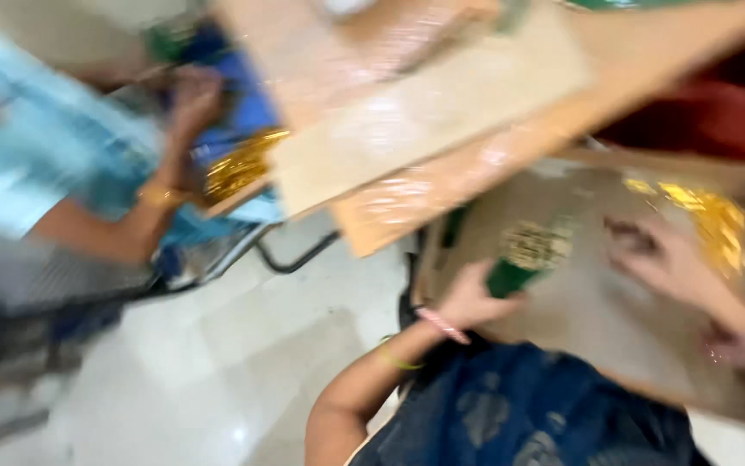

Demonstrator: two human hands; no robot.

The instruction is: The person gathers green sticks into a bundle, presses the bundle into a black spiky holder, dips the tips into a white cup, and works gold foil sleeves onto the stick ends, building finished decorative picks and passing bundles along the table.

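Left hand [467,298]: grips green piece [524,259] on brown board [597,319].
Right hand [662,255]: fingers spread, flat on board.
Progress: gold trim [718,220] at far edge; blur hides the rest.

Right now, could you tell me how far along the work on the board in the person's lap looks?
Done: gold decoration already lies at the far right of the brown board. In hand: the left hand holds a green piece with a gold patterned end, and the right hand rests spread on the board. Left: most of the board is bare. The picture is too blurred to tell whether anything is fixed.
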